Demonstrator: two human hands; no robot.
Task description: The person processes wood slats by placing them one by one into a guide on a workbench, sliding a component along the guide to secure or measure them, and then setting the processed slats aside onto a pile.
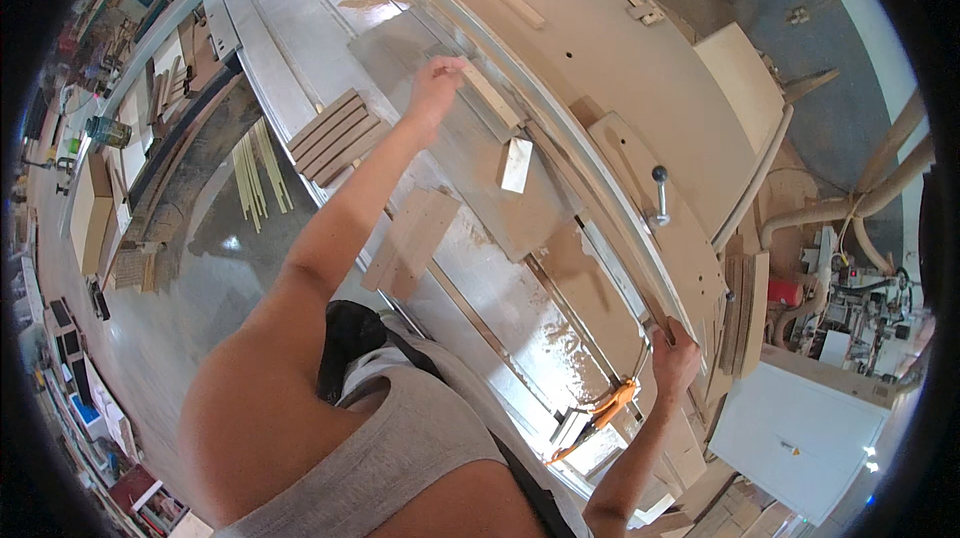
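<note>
Left hand (436, 88): stretched far up the bench, fingers curled down over the near end of a long pale wooden strip (488, 98) that lies along the grey metal fence rail (560, 128); it presses on the strip rather than lifting it.
Right hand (675, 358): low at the right, fingers closed around the end of a thin metal bar (645, 338) at the near edge of the tan wooden machine table (600, 58).
Small pale wooden offcut (515, 165): on the grey sliding panel, just near of the strip, apart from both hands.
Orange-handled clamp (600, 418): near and left of the right hand, untouched.
Black-knobbed lever (660, 193): upright on the table, between the two hands.
Stack of slatted brown boards (335, 135): left of the left forearm.
</note>
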